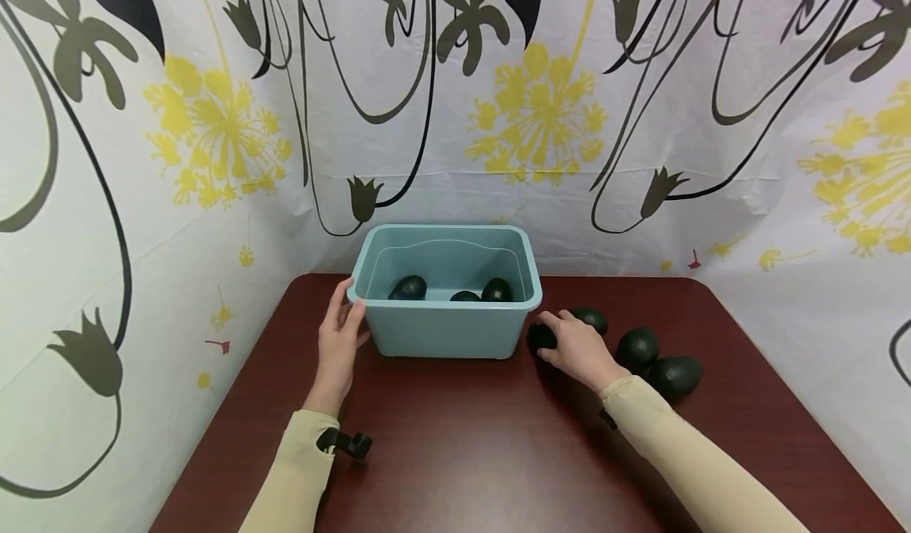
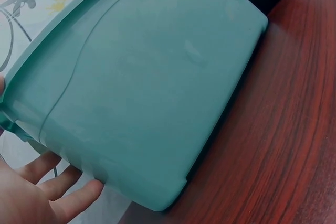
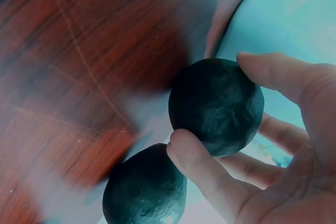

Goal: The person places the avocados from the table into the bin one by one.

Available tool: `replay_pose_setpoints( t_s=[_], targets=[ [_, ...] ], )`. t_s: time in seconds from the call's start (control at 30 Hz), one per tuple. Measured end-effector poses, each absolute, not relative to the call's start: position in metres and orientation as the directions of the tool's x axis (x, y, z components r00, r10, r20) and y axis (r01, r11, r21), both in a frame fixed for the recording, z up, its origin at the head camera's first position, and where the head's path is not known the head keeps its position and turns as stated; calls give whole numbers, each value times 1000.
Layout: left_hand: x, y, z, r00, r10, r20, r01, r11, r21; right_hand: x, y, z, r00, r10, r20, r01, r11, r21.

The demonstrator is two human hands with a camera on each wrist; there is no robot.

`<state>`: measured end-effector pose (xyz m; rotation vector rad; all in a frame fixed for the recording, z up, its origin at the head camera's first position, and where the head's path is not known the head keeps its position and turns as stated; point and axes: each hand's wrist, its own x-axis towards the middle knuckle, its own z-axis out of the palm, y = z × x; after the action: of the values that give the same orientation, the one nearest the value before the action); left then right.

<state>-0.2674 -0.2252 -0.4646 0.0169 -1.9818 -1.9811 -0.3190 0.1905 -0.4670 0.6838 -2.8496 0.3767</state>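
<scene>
Your left hand [image 1: 340, 342] has its fingers spread against the left end of the bin [image 1: 444, 329], with the thumb by the near corner and a finger up at the rim. The bin is pale blue, stands upright on the bench [image 1: 455, 438] and fills most of the space between your two hands. Your right hand [image 1: 580, 349] pinches an avocado [image 3: 216, 106] between thumb and fingers, just beyond the bin's right end, at the near side; whether that avocado touches the bench, you cannot tell. Just past the fingers of your right hand lies a second avocado [image 1: 589, 319], partly hidden by them. To the right of that hand, above your forearm, lie a third avocado [image 1: 636, 349] and a fourth avocado [image 1: 676, 377], side by side, the fourth nearer to you. Three more are inside the bin: a left avocado [image 1: 409, 288] on your left hand's side, and a middle avocado [image 1: 466, 296] and a right avocado [image 1: 497, 289] close together toward your right hand. Your left wrist wears a black strap [image 1: 345, 442] over a pale yellow sleeve [image 1: 293, 470]. Beyond both hands hangs a white curtain [image 1: 441, 145] printed with grey and yellow flowers.
</scene>
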Motion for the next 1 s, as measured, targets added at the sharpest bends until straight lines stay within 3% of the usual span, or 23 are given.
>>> replay_pose_setpoints(
  t_s=[1.0],
  targets=[
    [-265, -207, -457, -911, -344, 226, 233, 22, 972, -325, 188, -469, -890, -398, 220, -446, 859, -251]
  ],
)
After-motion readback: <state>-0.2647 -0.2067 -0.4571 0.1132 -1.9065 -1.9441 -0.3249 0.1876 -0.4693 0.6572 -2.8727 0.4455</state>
